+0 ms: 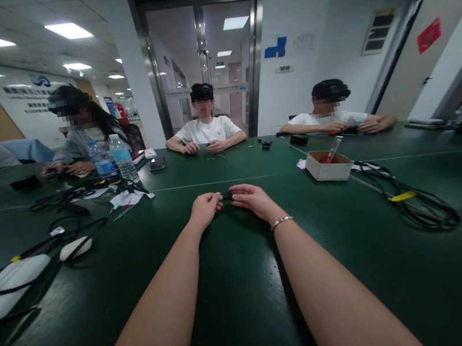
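Observation:
Both of my hands meet over the green table, around a small black cylinder (226,196) with a shiny metal end; its exact kind is too small to make out. My left hand (205,208) pinches the metal end between thumb and fingers. From the other side, my right hand (253,200) is closed on the black end, with a silver bangle at its wrist. The fingers partly cover the cylinder, which lies roughly level just above the tabletop.
An open cardboard box (329,169) holds a red-and-clear item. Coiled black cable (420,204) lies right. Leftward are two water bottles (123,159), tangled cables, papers and a white mouse-shaped thing (76,248). Several people in headsets sit around the table (240,288).

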Available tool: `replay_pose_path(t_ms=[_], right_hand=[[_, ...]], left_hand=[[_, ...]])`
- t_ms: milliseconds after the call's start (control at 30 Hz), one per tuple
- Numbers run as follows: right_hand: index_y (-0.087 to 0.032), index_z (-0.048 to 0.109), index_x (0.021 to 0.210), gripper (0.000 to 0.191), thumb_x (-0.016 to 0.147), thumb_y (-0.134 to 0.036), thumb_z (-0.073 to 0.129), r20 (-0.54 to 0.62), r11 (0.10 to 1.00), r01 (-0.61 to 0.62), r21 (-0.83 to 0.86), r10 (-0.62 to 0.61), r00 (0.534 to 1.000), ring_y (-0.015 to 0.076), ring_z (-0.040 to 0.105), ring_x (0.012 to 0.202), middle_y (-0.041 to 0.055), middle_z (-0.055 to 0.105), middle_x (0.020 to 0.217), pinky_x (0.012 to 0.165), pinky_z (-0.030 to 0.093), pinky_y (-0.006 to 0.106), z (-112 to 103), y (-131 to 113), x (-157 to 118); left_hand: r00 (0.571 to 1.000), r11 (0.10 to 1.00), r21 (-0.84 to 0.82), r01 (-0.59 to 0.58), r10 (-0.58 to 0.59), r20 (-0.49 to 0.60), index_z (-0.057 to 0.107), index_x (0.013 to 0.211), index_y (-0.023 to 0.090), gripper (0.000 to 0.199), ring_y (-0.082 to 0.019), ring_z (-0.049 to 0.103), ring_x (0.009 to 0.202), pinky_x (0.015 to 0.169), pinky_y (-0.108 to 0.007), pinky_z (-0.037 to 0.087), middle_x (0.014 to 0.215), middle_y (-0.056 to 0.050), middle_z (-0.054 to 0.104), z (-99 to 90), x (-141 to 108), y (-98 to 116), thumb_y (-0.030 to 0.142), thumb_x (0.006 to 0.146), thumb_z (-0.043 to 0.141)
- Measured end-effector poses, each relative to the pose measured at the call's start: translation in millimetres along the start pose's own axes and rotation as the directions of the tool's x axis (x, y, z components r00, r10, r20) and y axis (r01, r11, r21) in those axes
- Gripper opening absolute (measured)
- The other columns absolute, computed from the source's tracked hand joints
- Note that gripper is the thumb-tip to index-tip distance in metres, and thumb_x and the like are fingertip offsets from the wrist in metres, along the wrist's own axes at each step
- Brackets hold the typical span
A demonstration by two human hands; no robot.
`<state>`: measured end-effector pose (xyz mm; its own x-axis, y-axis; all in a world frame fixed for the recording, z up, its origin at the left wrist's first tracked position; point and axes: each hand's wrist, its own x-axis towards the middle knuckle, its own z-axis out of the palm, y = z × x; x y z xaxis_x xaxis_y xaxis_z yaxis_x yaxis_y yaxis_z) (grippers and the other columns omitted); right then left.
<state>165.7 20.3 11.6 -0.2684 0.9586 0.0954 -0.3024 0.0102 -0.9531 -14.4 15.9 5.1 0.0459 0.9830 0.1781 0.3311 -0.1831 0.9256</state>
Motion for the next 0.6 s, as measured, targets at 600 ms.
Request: replay_pose_path(t_ms=[600], right_hand=[[-0.016,0.067,0.089,0.031,0.062,-0.004,0.076,0.032,0.999,0.021,-0.042,-0.019,0.999,0.0165,0.063,0.087,0.0037,0.064,0.091,0.081,0.057,0.028,-0.6,0.5,-1.1]], left_hand=[[1.000,1.000,0.021,0.006,-0.005,-0.020,0.063,0.073,0.014,0.035,-0.012,0.054,0.057,0.055,-0.024,0.041,0.067,-0.005,0.063,-0.4,1.0,-1.5,0.044,0.083,0.048]])
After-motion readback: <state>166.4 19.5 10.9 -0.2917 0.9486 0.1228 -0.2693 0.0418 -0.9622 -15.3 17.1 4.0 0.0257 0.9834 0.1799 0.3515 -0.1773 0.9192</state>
